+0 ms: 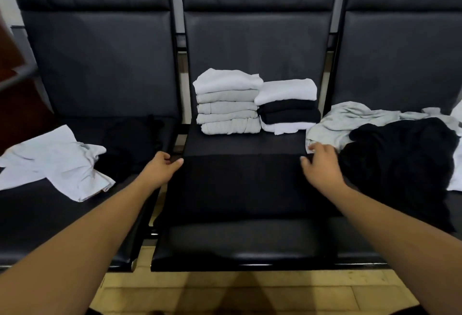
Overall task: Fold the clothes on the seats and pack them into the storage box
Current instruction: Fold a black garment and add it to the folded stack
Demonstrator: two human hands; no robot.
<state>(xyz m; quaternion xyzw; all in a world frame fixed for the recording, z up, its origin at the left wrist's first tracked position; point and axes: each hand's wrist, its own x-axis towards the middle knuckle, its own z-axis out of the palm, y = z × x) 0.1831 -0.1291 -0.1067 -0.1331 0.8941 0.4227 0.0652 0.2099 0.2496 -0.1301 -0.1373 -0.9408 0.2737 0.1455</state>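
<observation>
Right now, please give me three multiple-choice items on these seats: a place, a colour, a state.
1. The two stacks of folded clothes stand on: A the left seat; B the middle seat; C the right seat.
2. Their top pieces are: A white; B black; C grey.
3. The white cloth garment on the left seat is: A folded; B crumpled; C hanging.
B: both stacks are behind the flat black garment. A: both tops are white. B: it lies in loose creases.
</observation>
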